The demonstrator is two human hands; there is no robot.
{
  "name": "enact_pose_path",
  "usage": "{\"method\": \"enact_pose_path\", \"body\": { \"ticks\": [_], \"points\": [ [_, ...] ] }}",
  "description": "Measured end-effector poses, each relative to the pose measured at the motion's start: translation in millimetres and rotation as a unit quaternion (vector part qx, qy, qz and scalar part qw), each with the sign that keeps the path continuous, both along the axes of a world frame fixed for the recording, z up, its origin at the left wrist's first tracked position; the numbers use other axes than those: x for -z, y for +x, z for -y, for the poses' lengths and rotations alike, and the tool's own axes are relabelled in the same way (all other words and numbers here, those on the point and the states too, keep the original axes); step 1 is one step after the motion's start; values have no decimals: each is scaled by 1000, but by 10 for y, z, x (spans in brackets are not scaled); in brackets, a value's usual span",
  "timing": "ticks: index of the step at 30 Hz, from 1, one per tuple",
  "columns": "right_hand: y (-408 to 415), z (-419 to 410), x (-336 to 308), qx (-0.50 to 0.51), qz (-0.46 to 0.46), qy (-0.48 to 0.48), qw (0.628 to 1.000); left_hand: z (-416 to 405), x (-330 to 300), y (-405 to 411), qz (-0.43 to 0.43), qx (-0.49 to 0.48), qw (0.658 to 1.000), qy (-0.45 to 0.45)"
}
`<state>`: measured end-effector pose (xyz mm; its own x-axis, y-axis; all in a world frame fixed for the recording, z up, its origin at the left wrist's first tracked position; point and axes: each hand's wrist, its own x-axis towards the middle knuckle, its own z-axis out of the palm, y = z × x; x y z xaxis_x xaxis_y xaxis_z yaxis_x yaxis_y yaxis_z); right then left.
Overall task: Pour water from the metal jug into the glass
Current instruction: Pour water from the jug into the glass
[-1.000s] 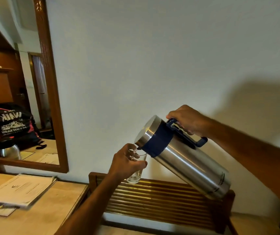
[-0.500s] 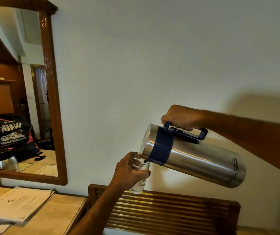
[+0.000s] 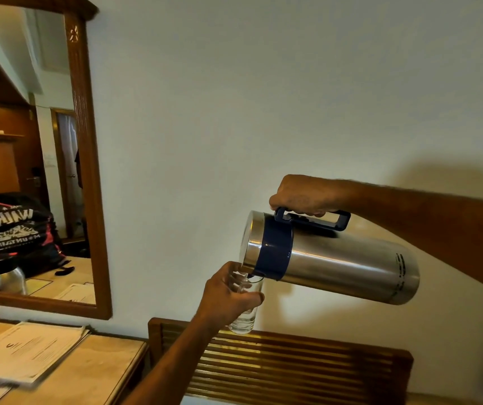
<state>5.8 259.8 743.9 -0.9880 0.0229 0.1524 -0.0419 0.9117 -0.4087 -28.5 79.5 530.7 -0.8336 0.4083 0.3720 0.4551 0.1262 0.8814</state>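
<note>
A steel jug (image 3: 342,268) with a dark blue collar and handle is tipped almost level, its lid end pointing left. My right hand (image 3: 301,197) grips the blue handle on top. The jug's spout rests over the rim of a clear glass (image 3: 244,315), which my left hand (image 3: 228,296) holds in the air just below and left of the jug. A little water shows in the bottom of the glass. My fingers hide most of the glass wall.
A slatted wooden rack (image 3: 293,366) stands under the glass against the white wall. A table (image 3: 94,372) with papers (image 3: 26,349) is at lower left. A wood-framed mirror (image 3: 88,171) hangs above it, reflecting a bag and a kettle.
The jug's base has swung up, so the jug now lies nearly level over the glass. Both hands and the glass have kept together while my view tilted upward.
</note>
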Motion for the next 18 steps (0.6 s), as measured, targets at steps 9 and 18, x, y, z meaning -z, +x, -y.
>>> {"method": "enact_pose_path", "body": {
  "ticks": [9,18],
  "points": [
    [-105,21,-4,-1,-3,37,999,-26,21,-35,8,-3,1000,8],
    [-130,7,1,-1,-14,64,998,-14,44,-70,-1,-1,1000,11]
  ]
}}
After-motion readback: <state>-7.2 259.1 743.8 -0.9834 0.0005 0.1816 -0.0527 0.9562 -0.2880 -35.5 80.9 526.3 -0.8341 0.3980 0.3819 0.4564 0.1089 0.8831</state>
